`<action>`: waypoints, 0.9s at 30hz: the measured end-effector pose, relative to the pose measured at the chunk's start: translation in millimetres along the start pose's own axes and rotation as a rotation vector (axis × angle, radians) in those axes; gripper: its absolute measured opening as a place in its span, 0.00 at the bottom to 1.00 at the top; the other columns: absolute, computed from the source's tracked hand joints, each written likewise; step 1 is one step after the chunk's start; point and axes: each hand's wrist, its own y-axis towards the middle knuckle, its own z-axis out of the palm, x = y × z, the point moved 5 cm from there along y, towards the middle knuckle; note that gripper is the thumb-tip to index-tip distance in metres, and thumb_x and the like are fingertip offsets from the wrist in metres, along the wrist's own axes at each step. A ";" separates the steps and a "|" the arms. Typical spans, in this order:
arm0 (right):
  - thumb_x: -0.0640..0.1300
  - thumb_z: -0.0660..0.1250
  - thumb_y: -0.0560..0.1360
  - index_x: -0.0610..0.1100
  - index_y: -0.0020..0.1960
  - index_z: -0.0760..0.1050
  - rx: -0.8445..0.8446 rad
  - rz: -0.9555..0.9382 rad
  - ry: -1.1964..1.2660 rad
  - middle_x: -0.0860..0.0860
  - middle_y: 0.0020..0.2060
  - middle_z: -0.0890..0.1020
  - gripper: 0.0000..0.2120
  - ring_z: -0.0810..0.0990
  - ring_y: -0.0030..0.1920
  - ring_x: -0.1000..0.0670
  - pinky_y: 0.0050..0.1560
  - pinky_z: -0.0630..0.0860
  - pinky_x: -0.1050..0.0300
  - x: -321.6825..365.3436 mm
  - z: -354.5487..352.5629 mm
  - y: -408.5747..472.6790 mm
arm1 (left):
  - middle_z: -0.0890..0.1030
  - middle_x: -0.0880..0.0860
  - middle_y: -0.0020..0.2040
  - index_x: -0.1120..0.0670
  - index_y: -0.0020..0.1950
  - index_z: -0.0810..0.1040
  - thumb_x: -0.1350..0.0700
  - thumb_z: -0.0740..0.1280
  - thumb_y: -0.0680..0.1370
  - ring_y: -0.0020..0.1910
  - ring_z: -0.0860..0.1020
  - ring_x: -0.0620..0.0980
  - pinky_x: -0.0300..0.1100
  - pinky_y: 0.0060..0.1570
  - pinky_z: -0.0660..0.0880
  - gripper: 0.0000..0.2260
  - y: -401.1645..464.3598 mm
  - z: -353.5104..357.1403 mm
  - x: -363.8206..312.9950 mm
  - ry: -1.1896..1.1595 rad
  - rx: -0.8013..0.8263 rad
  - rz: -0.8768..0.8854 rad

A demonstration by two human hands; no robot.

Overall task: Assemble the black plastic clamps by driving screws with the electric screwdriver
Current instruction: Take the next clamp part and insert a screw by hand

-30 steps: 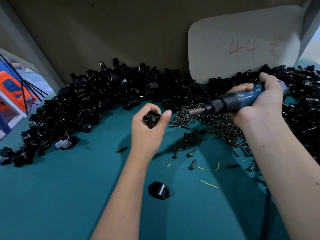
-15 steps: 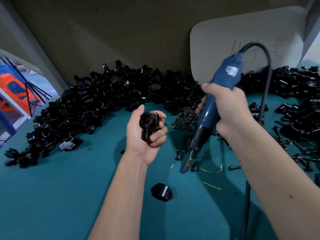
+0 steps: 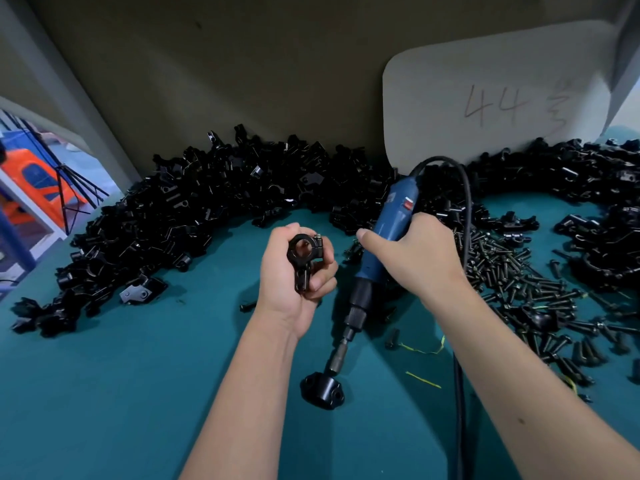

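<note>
Compared with half a second ago, the electric screwdriver [image 3: 381, 244] has dropped lower and its bit tip now sits just above the loose clamp half [image 3: 322, 390] lying on the teal table [image 3: 104, 393]; a second ago it was held level over the screw pile [image 3: 526, 289]. The right hand [image 3: 419, 261] wraps its fingers round the blue barrel, cable [image 3: 464, 237] looping behind. The left hand [image 3: 294, 275] grips an assembled black clamp [image 3: 304, 263] upright in curled fingers, ring end up, a screw at its top corner, just left of the tool. Heaped clamp parts [image 3: 207, 209] ring the far table edge.
</note>
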 end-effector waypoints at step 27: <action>0.47 0.79 0.75 0.44 0.43 0.80 0.077 -0.268 0.037 0.46 0.31 0.83 0.09 0.82 0.24 0.47 0.27 0.78 0.50 -2.6 -149.3 -20.1 | 0.73 0.43 0.30 0.52 0.40 0.76 0.48 0.66 0.79 0.34 0.72 0.46 0.52 0.39 0.73 0.11 -11.6 136.5 39.4 0.743 -0.130 0.377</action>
